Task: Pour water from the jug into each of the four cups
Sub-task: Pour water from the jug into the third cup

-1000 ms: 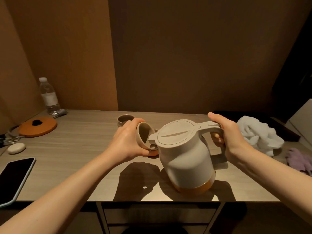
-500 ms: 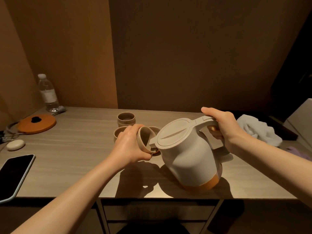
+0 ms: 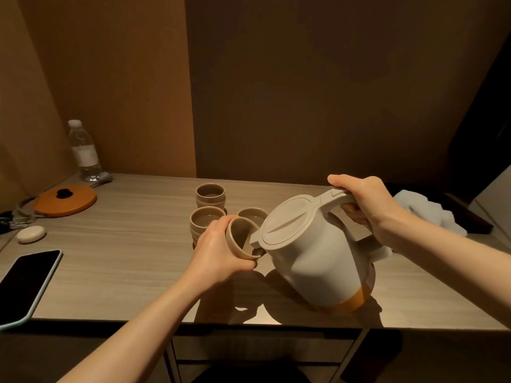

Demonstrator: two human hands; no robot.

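Observation:
My right hand grips the handle of a white jug with an orange base, tilted to the left above the table. Its spout reaches into a beige cup that my left hand holds tilted toward the jug. Three more beige ribbed cups stand behind: a far cup, a left cup and a right cup partly hidden by the jug lid. Whether water is flowing I cannot tell.
A black phone lies at the front left. Further back on the left are a white pebble-like object, an orange round lid and a water bottle. A white cloth lies at the right.
The jug has tipped further to the left, with its base lifted higher on the right side. The view has shifted so that all three standing cups show behind my left hand.

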